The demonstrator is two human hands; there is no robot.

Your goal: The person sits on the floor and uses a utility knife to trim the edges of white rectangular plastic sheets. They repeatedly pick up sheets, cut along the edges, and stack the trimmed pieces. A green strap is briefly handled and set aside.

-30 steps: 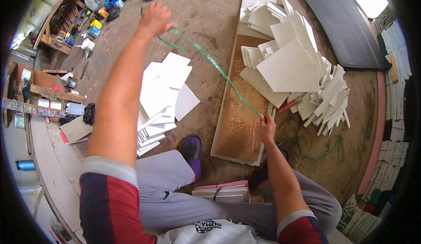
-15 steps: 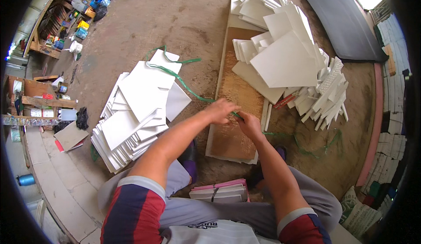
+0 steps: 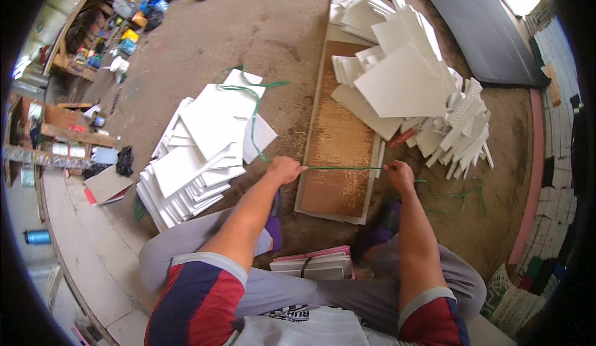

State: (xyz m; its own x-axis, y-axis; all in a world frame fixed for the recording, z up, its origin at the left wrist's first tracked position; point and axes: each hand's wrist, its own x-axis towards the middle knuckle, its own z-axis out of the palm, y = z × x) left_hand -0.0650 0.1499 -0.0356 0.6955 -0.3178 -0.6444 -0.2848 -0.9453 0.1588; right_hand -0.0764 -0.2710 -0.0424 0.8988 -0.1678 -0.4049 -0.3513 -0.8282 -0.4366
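The left hand (image 3: pixel 285 170) and the right hand (image 3: pixel 399 176) are both in view, well apart at about the same level. The fingers of both are closed on a green cord (image 3: pixel 344 168), which runs straight and level between the 2 hands, above the lower part of a brown, scuffed board (image 3: pixel 340 128).

From the left hand the cord continues upward in a loose curve onto a pile of white sheets (image 3: pixel 208 113), with 1 end reaching past the pile's upper right edge. Further green strands lie in thin loops on the floor (image 3: pixel 273 29) to the right of the right hand; whether they join the held length cannot be told. A bit of green also shows at the pile's lower left edge.

The pile of white sheets is uneven, its sheets fanned and overlapping. To the right, a heap of white pieces (image 3: pixel 403 88) lies partly on the brown board, with narrow white strips (image 3: pixel 462 132) at its lower right side. A red object (image 3: pixel 402 138) lies beside the strips; its kind cannot be told.

Between the person's legs stands a strapped bundle (image 3: pixel 313 265) with pink and white layers and 1 dark band around it. A dark grey panel (image 3: pixel 481 32) lies at upper right.
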